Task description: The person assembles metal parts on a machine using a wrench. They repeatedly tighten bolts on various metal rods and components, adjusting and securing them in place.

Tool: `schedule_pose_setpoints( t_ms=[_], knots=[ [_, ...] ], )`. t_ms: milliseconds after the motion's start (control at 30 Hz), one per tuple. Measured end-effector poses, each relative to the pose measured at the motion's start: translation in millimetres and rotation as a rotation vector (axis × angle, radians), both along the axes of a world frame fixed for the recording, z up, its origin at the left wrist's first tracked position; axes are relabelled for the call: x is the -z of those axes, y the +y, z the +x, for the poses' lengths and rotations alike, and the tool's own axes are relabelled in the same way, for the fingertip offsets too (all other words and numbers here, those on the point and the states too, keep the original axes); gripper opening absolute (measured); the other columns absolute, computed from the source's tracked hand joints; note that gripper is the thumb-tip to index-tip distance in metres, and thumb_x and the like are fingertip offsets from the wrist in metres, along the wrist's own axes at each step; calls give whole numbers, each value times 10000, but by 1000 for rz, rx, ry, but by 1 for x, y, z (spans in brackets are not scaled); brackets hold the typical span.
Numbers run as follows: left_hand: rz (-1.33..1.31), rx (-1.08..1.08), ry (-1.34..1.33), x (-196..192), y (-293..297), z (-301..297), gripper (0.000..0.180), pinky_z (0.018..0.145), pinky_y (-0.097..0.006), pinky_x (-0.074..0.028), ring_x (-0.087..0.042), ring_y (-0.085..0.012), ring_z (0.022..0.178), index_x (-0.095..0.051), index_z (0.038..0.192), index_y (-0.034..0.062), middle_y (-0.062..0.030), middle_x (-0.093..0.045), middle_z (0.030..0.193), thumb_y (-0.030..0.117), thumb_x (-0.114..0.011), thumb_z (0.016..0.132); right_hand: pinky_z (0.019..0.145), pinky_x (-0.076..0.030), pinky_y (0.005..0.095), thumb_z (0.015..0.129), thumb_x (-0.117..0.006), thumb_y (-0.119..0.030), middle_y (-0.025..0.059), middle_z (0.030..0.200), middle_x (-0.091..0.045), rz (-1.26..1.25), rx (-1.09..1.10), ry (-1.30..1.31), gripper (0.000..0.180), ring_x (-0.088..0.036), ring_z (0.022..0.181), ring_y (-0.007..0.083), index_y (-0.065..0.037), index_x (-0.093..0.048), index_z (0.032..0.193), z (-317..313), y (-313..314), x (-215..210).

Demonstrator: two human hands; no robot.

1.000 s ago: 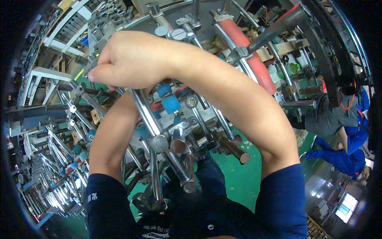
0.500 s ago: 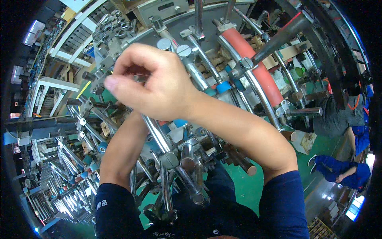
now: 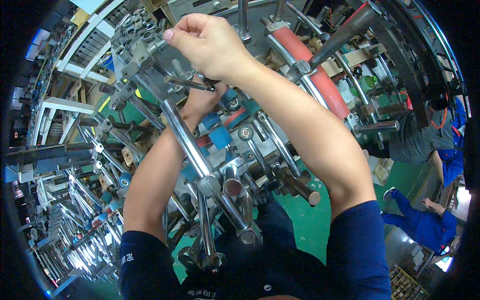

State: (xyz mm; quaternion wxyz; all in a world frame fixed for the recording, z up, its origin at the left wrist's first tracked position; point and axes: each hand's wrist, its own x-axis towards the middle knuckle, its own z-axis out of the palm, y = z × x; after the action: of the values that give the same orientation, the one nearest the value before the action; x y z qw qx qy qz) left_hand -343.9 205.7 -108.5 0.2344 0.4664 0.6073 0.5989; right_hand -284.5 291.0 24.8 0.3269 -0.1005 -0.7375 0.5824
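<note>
My right hand [image 3: 214,46] is raised over the upper middle of the machine. Its fingers are curled and the thumb presses against them; what they pinch, if anything, is hidden. Below it, my left hand [image 3: 201,102] is partly covered by my right wrist, its fingers closed. A thin dark metal bar [image 3: 185,83] runs up to this hand, but its grip cannot be seen clearly. Beside my left forearm slants a shiny steel rod [image 3: 184,135], fixed in a clamp block [image 3: 208,185]. Blue rollers [image 3: 220,137] sit right of the rod.
Grey metal clamps [image 3: 132,42] are heaped at the upper left. A long red roller [image 3: 312,70] and a dark bar [image 3: 342,35] stand to the right. Rod ends [image 3: 247,236] jut toward my body. A person in blue [image 3: 420,220] is at the far right.
My right hand has moved up and away from me, off the steel rod's upper end. My left hand, hidden before, now shows beneath it with the dark bar. The view has shifted slightly.
</note>
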Motion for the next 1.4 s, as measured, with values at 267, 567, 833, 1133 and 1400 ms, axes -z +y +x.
schedule_pose_setpoints(
  t_ms=[267,567,833,1133,1400],
  knots=[
    [-148,-88,5,-11,-25,20,322,906,-382,-511,-681,-236,998,-678,1185,9,-108,-739,1078,136,-737,895,606,-507,315,942,-683,-227,88,766,-670,68,57,96,254,-614,666,151,25,-661,933,9,-3,-53],
    [-40,-54,-287,0,-16,10,353,820,-308,-556,-688,-141,878,-704,1112,-18,-82,-741,1032,145,-824,822,883,-481,460,757,-819,-405,185,1098,-644,668,445,222,587,-615,1063,359,-2,-590,1119,44,-13,-47],
    [-58,-58,-297,5,-8,6,385,801,-300,-544,-670,-130,878,-700,1102,-15,-77,-736,1017,192,-847,812,1067,-453,491,758,-789,-361,310,1342,-566,651,508,-187,932,-545,1267,458,60,-341,1459,63,-37,-31],
    [-314,-124,-283,-11,-22,4,456,811,-313,-541,-668,-141,893,-694,1101,-15,-89,-738,1007,272,-879,798,797,-548,285,862,-577,-21,71,1074,-729,249,-48,-162,509,-665,871,97,-18,-559,1371,60,4,-20],
    [-379,-62,-239,-22,-13,1,522,869,-311,-541,-691,-173,930,-689,1153,-3,-96,-741,1057,309,-886,785,875,-559,312,912,-528,-36,100,1148,-728,339,-5,-180,446,-698,997,171,-33,-593,1353,74,18,-29]
  ],
)
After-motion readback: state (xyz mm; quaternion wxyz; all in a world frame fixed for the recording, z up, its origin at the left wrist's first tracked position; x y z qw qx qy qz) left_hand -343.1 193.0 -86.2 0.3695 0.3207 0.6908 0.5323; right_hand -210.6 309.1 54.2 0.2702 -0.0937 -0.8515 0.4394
